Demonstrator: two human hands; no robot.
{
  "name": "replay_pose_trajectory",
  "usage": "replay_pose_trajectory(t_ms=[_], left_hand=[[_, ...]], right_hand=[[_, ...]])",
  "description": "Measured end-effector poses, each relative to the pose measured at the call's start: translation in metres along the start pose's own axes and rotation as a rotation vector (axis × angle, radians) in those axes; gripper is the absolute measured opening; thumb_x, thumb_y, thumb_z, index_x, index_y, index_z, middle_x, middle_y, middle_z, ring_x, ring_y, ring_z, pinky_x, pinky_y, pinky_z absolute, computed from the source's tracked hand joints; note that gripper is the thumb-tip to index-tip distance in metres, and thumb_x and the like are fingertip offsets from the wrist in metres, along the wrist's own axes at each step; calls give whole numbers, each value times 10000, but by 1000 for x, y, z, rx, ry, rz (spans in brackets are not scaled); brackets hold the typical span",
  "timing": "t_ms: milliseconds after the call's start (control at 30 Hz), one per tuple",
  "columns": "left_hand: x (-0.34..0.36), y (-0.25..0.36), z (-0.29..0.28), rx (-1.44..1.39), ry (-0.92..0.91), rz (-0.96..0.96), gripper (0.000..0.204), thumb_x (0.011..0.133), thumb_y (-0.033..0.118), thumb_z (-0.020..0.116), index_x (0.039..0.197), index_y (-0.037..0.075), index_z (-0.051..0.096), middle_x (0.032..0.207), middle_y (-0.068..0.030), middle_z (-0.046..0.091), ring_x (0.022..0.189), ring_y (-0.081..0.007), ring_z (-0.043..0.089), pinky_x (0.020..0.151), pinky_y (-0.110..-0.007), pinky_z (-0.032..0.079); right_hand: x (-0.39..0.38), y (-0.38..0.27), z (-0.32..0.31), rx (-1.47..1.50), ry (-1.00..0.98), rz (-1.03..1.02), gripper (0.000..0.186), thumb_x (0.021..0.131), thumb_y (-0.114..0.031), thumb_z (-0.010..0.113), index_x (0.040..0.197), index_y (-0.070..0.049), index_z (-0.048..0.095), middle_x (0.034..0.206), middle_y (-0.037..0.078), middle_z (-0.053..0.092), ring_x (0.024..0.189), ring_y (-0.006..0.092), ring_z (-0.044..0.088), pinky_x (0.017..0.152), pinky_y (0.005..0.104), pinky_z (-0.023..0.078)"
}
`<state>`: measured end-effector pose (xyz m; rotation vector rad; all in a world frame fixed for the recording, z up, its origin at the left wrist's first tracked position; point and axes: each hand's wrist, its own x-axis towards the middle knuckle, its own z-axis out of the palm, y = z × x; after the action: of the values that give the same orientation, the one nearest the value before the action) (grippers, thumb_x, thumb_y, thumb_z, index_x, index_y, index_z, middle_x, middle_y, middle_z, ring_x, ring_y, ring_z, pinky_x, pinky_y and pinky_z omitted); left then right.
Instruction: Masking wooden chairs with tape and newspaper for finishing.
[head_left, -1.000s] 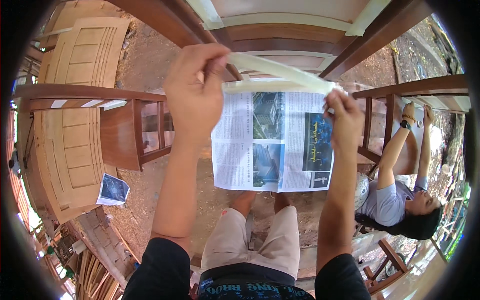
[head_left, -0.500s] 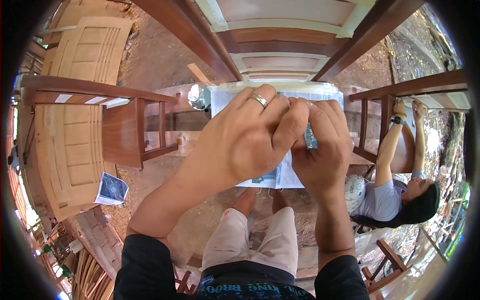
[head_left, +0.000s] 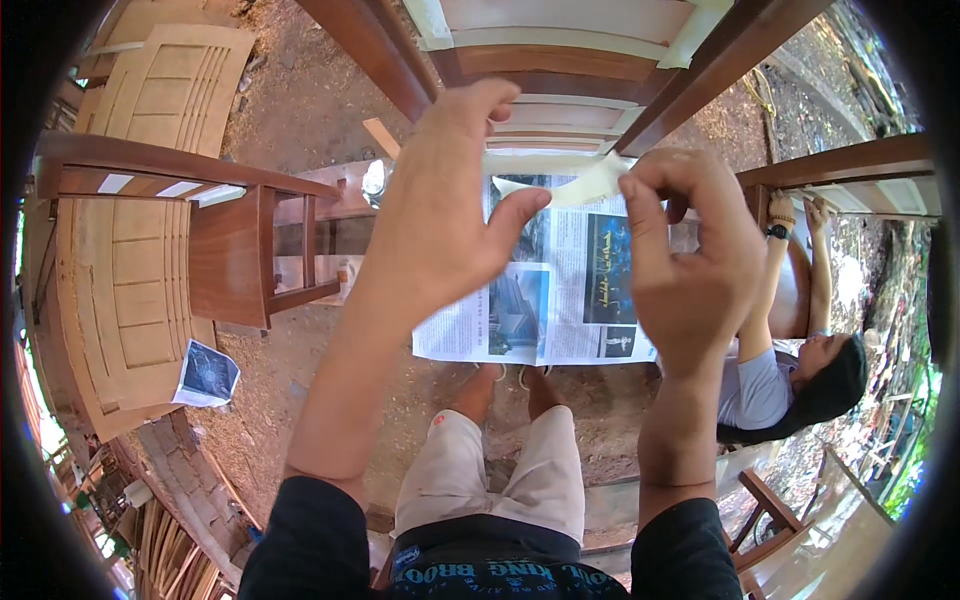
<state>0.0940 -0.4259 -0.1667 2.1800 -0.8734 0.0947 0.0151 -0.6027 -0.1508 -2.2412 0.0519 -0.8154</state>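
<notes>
A short strip of pale masking tape (head_left: 594,186) stretches between my hands. My right hand (head_left: 695,250) pinches its right end between thumb and fingers. Blurred a little by motion, my left hand (head_left: 440,205) is open, with the thumb apart from the fingers. The left thumb overlaps the tape strip; I cannot tell whether they touch. Below and behind the hands hangs a sheet of newspaper (head_left: 565,315), its upper edge along a taped band at the foot of the brown chair back (head_left: 560,64). More pale tape frames the panels of that back.
Another brown wooden chair (head_left: 232,245) stands at left, beside unfinished carved door panels (head_left: 130,300). A co-worker (head_left: 775,390) at right reaches both hands to another taped brown frame (head_left: 850,165). Scrap wood (head_left: 175,545) lies at lower left.
My hands, close together before, have moved apart. The left went up and left and its fingers opened; the right moved right, and the tape strip now shows between them.
</notes>
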Motion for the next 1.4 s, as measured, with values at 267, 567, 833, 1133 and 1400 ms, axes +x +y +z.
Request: replay_pose_trajectory(t_ms=[267, 567, 833, 1133, 1400], left_hand=[[-43, -63, 100, -1228, -148, -467, 682, 815, 164, 814, 1366, -21, 457, 1220, -145, 608, 1077, -196, 594, 895, -332, 515], [-40, -67, 110, -1187, 56, -570, 242, 977, 128, 621, 1116, -66, 658, 935, -130, 701, 809, -174, 663, 748, -304, 548], [-1, -86, 69, -893, 229, -551, 282, 954, 114, 653, 1174, -63, 642, 887, -123, 711, 737, -161, 656, 708, -289, 551], [39, -103, 31, -287, 506, -254, 228, 857, 162, 784, 961, -33, 728, 838, -40, 683, 759, -105, 603, 704, -225, 473], [56, -117, 28, -439, 606, -319, 195, 854, 64, 771, 978, -52, 675, 811, -69, 666, 720, -124, 608, 687, -217, 480]], right_hand=[[18, -7, -24, 342, 69, 316, 188, 825, 27, 766, 961, 15, 637, 888, 54, 680, 829, 83, 638, 726, 182, 495], [25, 41, -26, 405, 301, 395, 159, 814, 7, 784, 916, 6, 662, 825, 20, 675, 720, 51, 609, 654, 165, 473], [19, 122, 3, 988, 294, 498, 150, 848, 29, 739, 955, 6, 637, 817, 57, 662, 711, 104, 597, 657, 199, 465], [35, 162, 55, 1154, 359, 387, 217, 866, 1, 726, 1063, 65, 661, 890, 110, 697, 764, 152, 654, 690, 254, 519], [55, 158, 65, 733, 463, 408, 208, 816, -69, 797, 969, 48, 719, 787, 51, 693, 693, 78, 607, 639, 211, 475]])
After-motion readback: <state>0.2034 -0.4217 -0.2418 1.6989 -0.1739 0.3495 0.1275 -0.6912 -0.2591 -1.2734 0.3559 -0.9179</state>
